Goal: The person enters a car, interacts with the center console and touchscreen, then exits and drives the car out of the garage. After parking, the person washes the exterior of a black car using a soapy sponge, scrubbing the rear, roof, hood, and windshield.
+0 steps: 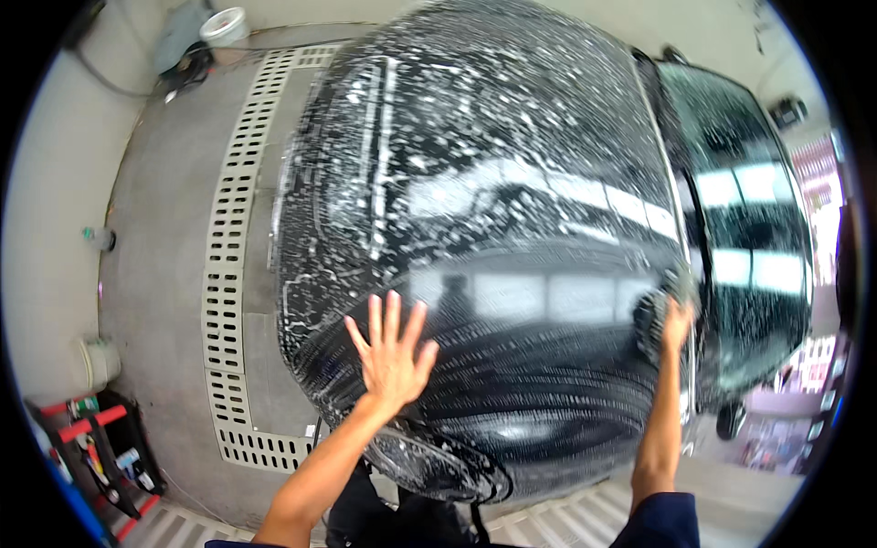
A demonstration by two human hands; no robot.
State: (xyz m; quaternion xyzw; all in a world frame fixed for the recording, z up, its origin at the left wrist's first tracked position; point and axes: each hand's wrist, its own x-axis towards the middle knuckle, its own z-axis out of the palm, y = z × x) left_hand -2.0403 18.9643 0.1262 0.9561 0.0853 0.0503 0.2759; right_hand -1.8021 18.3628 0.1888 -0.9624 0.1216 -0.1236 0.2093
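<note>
A black car's soapy hood [493,183] fills the middle of the view, flecked with white foam and streaked with wipe marks near me. My left hand [391,352] lies flat on the hood with its fingers spread and holds nothing. My right hand [674,321] reaches to the hood's far right edge, next to the windscreen [744,219], and presses a dark wash mitt [650,321] against the paint.
A perforated drain grate [228,265] runs along the grey floor left of the car. A white bucket [224,25] stands at the back left. A red rack with bottles [100,447] sits at the lower left by the wall.
</note>
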